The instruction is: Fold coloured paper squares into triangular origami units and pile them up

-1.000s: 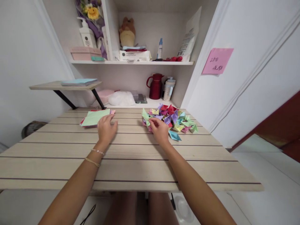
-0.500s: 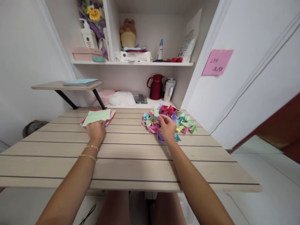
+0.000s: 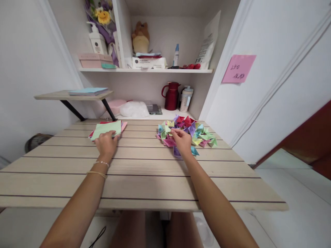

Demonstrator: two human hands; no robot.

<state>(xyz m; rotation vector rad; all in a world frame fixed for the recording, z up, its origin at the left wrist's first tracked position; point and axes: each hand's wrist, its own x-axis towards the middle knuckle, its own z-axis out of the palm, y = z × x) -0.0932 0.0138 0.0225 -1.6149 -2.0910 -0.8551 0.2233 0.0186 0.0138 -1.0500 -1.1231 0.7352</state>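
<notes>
A stack of flat coloured paper sheets (image 3: 106, 128), light green on top, lies at the far left of the slatted wooden table (image 3: 144, 179). My left hand (image 3: 106, 144) rests at the stack's near edge, fingers curled onto the top sheet. A heap of folded paper pieces (image 3: 192, 131) in red, purple, green, blue and pink sits at the far right. My right hand (image 3: 183, 142) is on the heap's near left side, fingers bent down into the pieces; whether it grips one is hidden.
Behind the table stand a dark red jug (image 3: 171, 95), a white cup (image 3: 187, 98) and a plastic bag (image 3: 133, 109). A small side shelf (image 3: 72, 95) carries blue paper. The upper shelf (image 3: 144, 70) holds bottles, boxes and a plush toy. A pink note (image 3: 238, 68) sticks to the right wall.
My left hand slid left along the stack's near edge. My right hand moved right and farther into the heap, shifting a few folded pieces, then eased slightly back.
</notes>
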